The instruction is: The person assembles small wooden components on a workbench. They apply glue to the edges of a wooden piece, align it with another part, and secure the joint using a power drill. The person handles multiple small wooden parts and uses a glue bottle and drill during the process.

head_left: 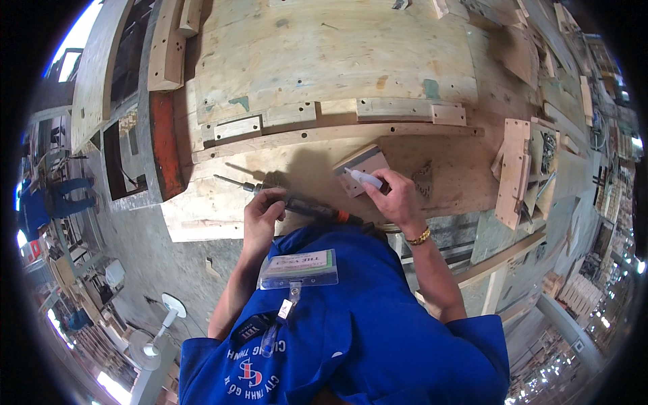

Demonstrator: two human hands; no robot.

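My left hand [264, 210] is closed, its fingers curled at the front of a dark electric screwdriver [309, 206]. The driver has a long thin bit pointing left and an orange band toward its right end. In my right hand [398, 196] is a small white tube with a narrow tip [363, 178], gripped between thumb and fingers. Its tip points left, over a small flat wooden block [361, 162] lying tilted on the workbench. The hand partly covers the tube's rear end.
A long wooden strip [337, 133] with smaller battens crosses the plywood workbench [324, 61]. To the right stands a wooden box [514, 172] holding metal pieces. An orange-painted metal edge [164, 145] lies left. A fan [174, 305] stands lower left; another person [50, 202] is far left.
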